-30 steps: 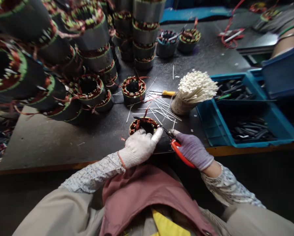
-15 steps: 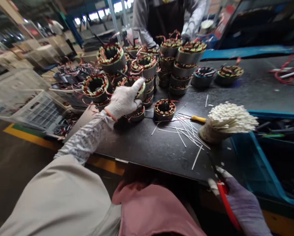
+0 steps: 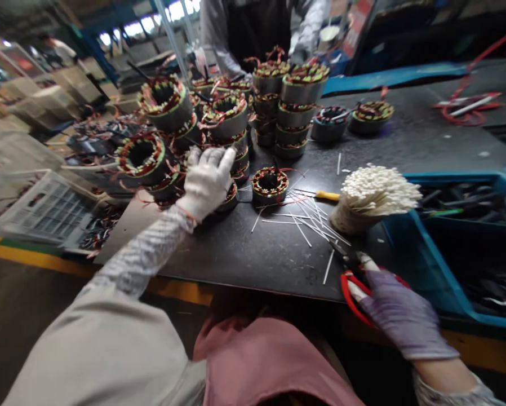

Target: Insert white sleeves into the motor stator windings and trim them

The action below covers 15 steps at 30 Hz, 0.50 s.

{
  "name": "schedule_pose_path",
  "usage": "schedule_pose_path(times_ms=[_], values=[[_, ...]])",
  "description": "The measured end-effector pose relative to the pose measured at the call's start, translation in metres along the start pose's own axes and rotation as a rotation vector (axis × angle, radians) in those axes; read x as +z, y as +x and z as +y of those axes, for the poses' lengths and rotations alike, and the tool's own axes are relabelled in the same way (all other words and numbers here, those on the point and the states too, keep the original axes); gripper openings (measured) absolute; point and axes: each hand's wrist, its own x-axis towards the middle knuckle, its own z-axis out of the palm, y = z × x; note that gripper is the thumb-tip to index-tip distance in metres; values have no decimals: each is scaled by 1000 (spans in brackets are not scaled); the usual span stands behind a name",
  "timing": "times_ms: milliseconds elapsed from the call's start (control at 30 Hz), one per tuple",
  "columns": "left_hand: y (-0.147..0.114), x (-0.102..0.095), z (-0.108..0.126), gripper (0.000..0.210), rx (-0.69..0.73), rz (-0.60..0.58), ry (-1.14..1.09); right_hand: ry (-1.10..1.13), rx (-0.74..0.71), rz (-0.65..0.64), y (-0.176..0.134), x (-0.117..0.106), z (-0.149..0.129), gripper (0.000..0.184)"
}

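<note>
My left hand [image 3: 206, 183], in a white knit glove, grips a wire-wound motor stator [image 3: 231, 197] in the front stack, its fingers bent over the top and hiding most of it. My right hand [image 3: 388, 299], in a purple and white glove, holds red-handled scissors [image 3: 350, 287] at the table's front edge, dark blades toward the loose sticks. A single stator [image 3: 270, 186] sits on the dark table [image 3: 236, 254] between my hands. Thin white sticks [image 3: 312, 220] lie scattered beside it, near a yellow-handled tool [image 3: 327, 195].
Stacked stators [image 3: 295, 118] stand at the back, before a co-worker [image 3: 259, 34]. A bundle of white sticks [image 3: 363, 197] stands upright in a holder at right. Blue bins [image 3: 443, 265] border the right side; a white crate [image 3: 54, 208] stands left.
My left hand's outstretched finger and thumb have drawn in over the stator. My right hand has risen with the scissors toward the loose sticks, and the handles have spread. The view has shifted right.
</note>
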Motion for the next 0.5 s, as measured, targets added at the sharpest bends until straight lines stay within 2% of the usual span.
schedule_pose_path(times_ms=[33,67,100,133,200,267,367,433,500], values=[[-1,5,13,51,97,71,-41,-113,-26,-26,4,-4,-1,48],[2,13,28,50,200,82,-100,-219,-41,-46,8,-8,-4,44],[7,25,42,53,271,43,-157,-284,-52,-59,11,-13,-8,40],[16,39,56,61,278,-42,-206,-321,-57,-58,14,-18,-12,37],[36,66,79,75,203,-225,-298,-307,-68,0,16,-26,-22,36],[55,83,89,73,126,-311,-356,-191,-92,94,12,-29,-30,34],[59,84,81,61,127,-271,-440,83,-108,176,0,-26,-37,29],[42,74,68,61,182,-210,-531,282,-62,171,-5,-19,-42,28],[13,62,59,64,301,-144,-586,474,18,106,-4,-12,-51,31]])
